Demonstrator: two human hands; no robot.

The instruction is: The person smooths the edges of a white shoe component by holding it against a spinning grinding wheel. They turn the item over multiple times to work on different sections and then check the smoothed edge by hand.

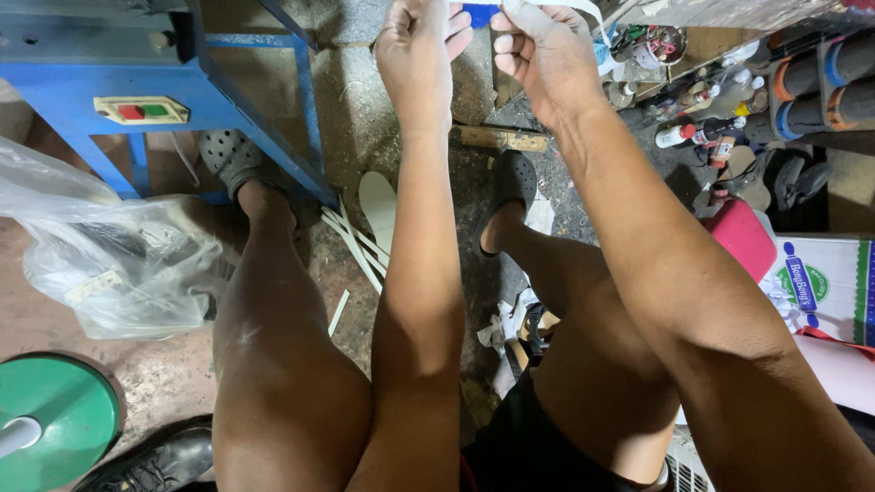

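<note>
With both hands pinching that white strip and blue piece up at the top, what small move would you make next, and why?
Probably lower both hands a little. The left hand and right hand pinch the white strip and blue piece right at the frame's top edge, so the work is half out of sight.

A dirty stone floor. A blue metal stand at ten o'clock. Messy shelves at two o'clock. Dim light.
</note>
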